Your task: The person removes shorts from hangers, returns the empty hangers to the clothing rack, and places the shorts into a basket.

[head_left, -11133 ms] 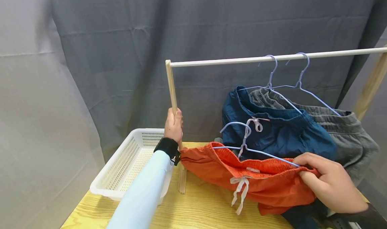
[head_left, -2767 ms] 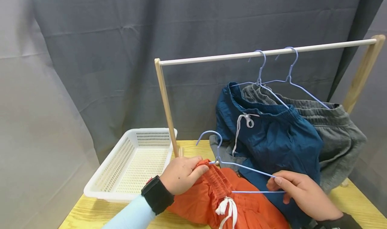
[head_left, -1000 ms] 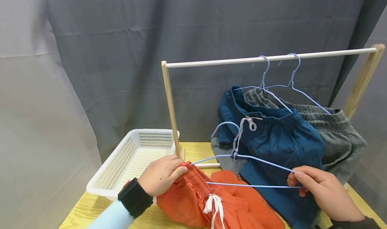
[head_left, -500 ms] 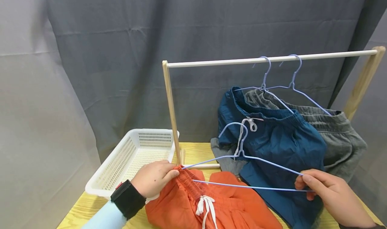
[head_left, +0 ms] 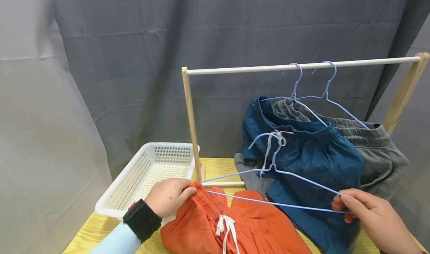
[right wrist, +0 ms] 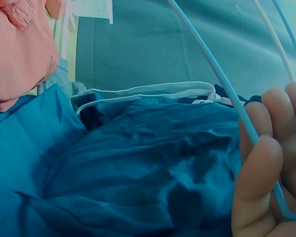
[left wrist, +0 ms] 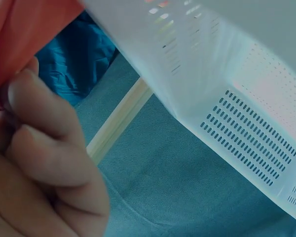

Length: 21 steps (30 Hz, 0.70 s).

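Orange shorts (head_left: 255,228) with a white drawstring lie bunched on the wooden table in the head view. My left hand (head_left: 168,198) pinches the left end of their waistband; the left wrist view shows its fingers (left wrist: 44,148) curled into the orange cloth. A pale blue wire hanger (head_left: 302,177) runs from that waistband to my right hand (head_left: 373,215). Thumb and fingers there pinch the hanger's right corner, which is outside the shorts. Only the hanger's left end reaches the waistband. Its hook points up, in front of the blue shorts (head_left: 322,164).
A wooden rack with a white rail (head_left: 242,70) stands behind. Blue shorts and grey shorts (head_left: 386,146) hang on it from two hangers, at the right. A white perforated basket (head_left: 171,145) sits left of the rack post (head_left: 190,116), behind my left hand.
Earlier the hanger spanned the orange waistband and my left hand held the rack post. Now that hand pinches the waistband's left end, and the hanger's right end, out of the shorts, has shifted right.
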Each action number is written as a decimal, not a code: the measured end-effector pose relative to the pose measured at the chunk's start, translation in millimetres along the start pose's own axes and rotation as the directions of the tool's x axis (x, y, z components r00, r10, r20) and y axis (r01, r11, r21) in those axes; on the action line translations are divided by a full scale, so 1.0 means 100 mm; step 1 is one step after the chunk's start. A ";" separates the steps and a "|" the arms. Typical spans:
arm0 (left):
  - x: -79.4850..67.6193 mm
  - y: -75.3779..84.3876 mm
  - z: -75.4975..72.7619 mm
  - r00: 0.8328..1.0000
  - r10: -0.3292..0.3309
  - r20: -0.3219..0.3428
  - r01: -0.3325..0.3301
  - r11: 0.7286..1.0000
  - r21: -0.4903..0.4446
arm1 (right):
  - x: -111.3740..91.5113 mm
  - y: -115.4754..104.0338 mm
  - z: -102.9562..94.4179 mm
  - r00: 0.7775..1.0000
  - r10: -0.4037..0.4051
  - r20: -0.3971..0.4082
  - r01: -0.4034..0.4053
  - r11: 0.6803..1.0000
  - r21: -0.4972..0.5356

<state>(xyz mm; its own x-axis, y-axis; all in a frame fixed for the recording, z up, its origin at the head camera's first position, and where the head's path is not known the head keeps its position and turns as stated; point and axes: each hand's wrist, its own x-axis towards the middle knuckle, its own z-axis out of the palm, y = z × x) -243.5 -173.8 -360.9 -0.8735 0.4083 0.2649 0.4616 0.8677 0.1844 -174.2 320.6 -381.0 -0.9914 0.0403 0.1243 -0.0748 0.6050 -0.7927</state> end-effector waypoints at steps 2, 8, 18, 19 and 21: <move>0.00 0.00 0.00 1.000 -0.006 -0.010 0.006 1.000 0.017 | 0.00 0.00 0.00 1.000 -0.002 -0.014 0.002 1.000 -0.002; 0.00 0.01 0.01 0.999 -0.025 -0.041 0.026 1.000 0.012 | -0.03 0.01 0.03 0.999 -0.015 -0.046 0.016 1.000 0.016; 0.00 0.07 0.01 1.000 -0.010 0.004 0.010 0.999 -0.033 | -0.03 -0.10 0.07 1.000 0.030 -0.002 -0.029 0.997 0.074; 0.00 0.09 0.01 1.000 -0.005 -0.003 0.005 1.000 -0.027 | -0.03 -0.11 0.08 1.000 0.028 -0.002 -0.028 0.996 0.086; 0.01 0.11 0.01 1.000 0.001 -0.025 -0.001 1.000 -0.015 | -0.04 -0.13 0.11 1.000 0.007 -0.007 -0.007 0.994 0.113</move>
<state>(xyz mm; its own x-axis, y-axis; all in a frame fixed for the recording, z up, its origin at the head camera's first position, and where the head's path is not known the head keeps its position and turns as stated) -238.9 -163.5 -359.5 -0.8691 0.4019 0.2883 0.4648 0.8629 0.1983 -170.9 303.9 -377.2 -0.9912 0.0501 0.1223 -0.0797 0.5112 -0.8557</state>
